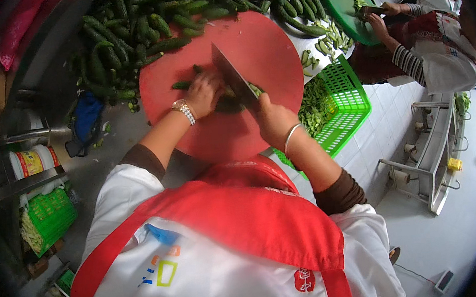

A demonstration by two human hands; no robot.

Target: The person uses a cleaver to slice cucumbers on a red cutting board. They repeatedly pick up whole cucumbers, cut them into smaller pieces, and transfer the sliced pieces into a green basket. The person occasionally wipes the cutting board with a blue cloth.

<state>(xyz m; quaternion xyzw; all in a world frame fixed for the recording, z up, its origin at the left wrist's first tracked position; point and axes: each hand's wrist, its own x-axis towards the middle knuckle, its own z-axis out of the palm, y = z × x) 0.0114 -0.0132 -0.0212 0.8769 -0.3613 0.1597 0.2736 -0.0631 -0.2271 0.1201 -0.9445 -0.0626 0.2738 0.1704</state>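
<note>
A round red cutting board [253, 39] lies before me on the table. My left hand [205, 93], blurred and wearing a watch, bends over cucumbers [180, 85] on the board; their ends stick out past the fingers. My right hand [277, 119], with a bangle at the wrist, grips a cleaver [231, 74] by its handle. The broad blade slants up and left across the board, just right of my left hand. Dark green cucumber [230, 105] shows below the left fingers, and a paler cut piece [255, 89] is partly hidden behind the blade.
Whole cucumbers [124, 39] are heaped behind and left of the board. A green plastic basket [344, 91] with cut cucumber [315, 106] stands to the right. Beyond it a co-worker [421, 40] cuts on a green board [340, 9]. A blue cloth item [87, 113] lies left.
</note>
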